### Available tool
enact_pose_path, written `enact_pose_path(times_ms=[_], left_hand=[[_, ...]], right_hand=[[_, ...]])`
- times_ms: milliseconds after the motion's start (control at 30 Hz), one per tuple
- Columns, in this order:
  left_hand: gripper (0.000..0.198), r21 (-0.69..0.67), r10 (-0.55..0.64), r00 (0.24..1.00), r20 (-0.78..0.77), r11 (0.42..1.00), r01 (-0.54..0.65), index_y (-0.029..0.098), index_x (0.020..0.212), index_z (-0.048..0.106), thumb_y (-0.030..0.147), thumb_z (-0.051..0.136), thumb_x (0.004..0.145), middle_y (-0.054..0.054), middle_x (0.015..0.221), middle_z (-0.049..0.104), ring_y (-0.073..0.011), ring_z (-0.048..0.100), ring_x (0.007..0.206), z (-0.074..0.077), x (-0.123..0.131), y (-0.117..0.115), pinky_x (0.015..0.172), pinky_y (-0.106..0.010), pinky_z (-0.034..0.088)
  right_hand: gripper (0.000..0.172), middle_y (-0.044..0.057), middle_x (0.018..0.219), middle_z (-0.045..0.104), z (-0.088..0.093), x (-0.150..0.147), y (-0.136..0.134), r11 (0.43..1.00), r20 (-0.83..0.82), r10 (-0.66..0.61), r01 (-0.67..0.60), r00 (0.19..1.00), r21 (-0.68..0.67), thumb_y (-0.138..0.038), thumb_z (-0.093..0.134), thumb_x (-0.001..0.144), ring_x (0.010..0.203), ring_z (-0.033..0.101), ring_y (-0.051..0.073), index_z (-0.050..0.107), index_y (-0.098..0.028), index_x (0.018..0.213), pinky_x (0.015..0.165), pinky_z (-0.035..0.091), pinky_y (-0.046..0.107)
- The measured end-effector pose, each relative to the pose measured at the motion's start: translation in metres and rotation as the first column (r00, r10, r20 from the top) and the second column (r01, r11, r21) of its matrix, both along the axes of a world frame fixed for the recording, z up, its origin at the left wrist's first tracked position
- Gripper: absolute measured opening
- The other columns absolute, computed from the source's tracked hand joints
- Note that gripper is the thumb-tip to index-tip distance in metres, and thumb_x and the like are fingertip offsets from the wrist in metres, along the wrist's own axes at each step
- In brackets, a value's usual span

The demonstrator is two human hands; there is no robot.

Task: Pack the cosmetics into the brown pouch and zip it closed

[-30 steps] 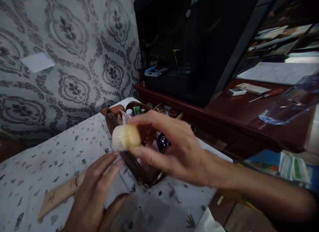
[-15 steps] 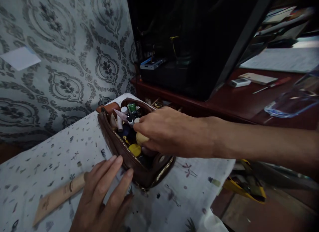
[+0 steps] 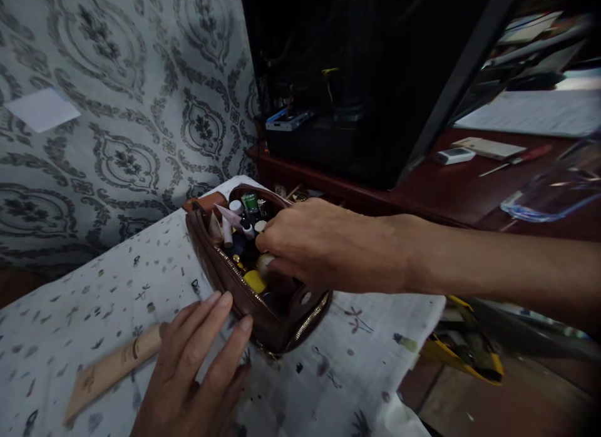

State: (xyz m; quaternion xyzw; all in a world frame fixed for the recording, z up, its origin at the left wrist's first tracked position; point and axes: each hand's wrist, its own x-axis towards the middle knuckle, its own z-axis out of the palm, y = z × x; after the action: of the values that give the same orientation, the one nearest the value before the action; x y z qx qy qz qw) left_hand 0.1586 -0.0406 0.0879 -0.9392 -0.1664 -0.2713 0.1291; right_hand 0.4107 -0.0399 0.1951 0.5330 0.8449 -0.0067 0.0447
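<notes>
Print-covered surface [image 3: 107, 287]: brown pouch [image 3: 238, 288] unzipped; right hand [image 3: 333, 246] inside, cannot tell if fingers clamp anything; left hand [image 3: 190, 365] beside it, fingers apart.

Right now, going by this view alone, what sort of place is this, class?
Probably a room in a home: damask-patterned wallpaper, a plant-print cloth, and on it an open brown zippered pouch holding small containers.

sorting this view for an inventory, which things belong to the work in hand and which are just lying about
In the work:
open brown leather-look zip pouch, right hand inside
pale round container at that hand
beige flat-ended tube near the left hand, probably

Apparently just lying about:
red-handled screwdriver
small white rectangular block
</notes>
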Motion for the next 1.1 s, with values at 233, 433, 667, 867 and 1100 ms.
enact_pose_path(times_ms=[233, 433, 667, 867, 1100], left_hand=[[0.048, 0.025, 0.017, 1.000, -0.011, 1.000, -0.017, 0.016, 0.139, 0.053, 0.011, 0.059, 0.092, -0.013, 0.152, 0.045, -0.0251, 0.042, 0.144, 0.001, 0.001, -0.002, 0.119, -0.036, 0.038], [0.051, 0.043, 0.021, 0.999, -0.028, 0.999, -0.020, 0.017, 0.141, 0.051, 0.010, 0.059, 0.092, -0.013, 0.150, 0.048, -0.0234, 0.040, 0.145, -0.001, -0.001, -0.001, 0.119, -0.034, 0.039], [0.066, -0.033, 0.048, 0.997, 0.052, 0.998, -0.046, 0.025, 0.152, 0.039, 0.005, 0.057, 0.092, -0.009, 0.153, 0.045, -0.0219, 0.041, 0.144, -0.005, -0.001, -0.007, 0.122, -0.035, 0.033], [0.067, -0.062, 0.084, 0.992, 0.098, 0.995, -0.078, 0.027, 0.151, 0.041, 0.004, 0.059, 0.091, -0.008, 0.151, 0.048, -0.0223, 0.044, 0.142, -0.007, 0.003, -0.011, 0.121, -0.035, 0.034], [0.065, -0.067, 0.087, 0.991, 0.099, 0.995, -0.081, 0.026, 0.151, 0.041, 0.007, 0.059, 0.092, -0.010, 0.150, 0.048, -0.0253, 0.046, 0.140, -0.008, 0.005, -0.011, 0.115, -0.039, 0.044]], right_hand=[[0.021, 0.012, 0.097, 0.074, 0.000, -0.007, 0.014, 0.983, -0.014, 0.168, -0.169, 0.986, -0.069, -0.010, 0.058, 0.090, 0.088, 0.069, 0.024, 0.072, -0.010, 0.106, 0.068, 0.048, 0.030], [0.027, 0.014, 0.108, 0.074, -0.007, -0.024, 0.035, 0.965, 0.111, 0.204, -0.181, 0.973, -0.189, -0.006, 0.053, 0.091, 0.104, 0.069, 0.030, 0.072, -0.011, 0.110, 0.079, 0.055, 0.039], [0.025, 0.012, 0.104, 0.074, -0.017, -0.021, 0.040, 0.967, 0.090, 0.162, -0.140, 0.983, -0.212, -0.008, 0.056, 0.091, 0.100, 0.071, 0.027, 0.073, -0.013, 0.108, 0.078, 0.056, 0.037], [0.023, 0.011, 0.109, 0.073, -0.010, -0.017, 0.034, 0.958, 0.078, 0.147, -0.122, 0.986, -0.259, -0.014, 0.057, 0.094, 0.103, 0.069, 0.026, 0.072, -0.013, 0.112, 0.082, 0.056, 0.037], [0.024, 0.010, 0.106, 0.073, -0.017, -0.024, 0.035, 0.970, 0.101, 0.190, -0.172, 0.976, -0.170, -0.007, 0.062, 0.087, 0.103, 0.069, 0.025, 0.072, -0.013, 0.108, 0.082, 0.054, 0.034]])
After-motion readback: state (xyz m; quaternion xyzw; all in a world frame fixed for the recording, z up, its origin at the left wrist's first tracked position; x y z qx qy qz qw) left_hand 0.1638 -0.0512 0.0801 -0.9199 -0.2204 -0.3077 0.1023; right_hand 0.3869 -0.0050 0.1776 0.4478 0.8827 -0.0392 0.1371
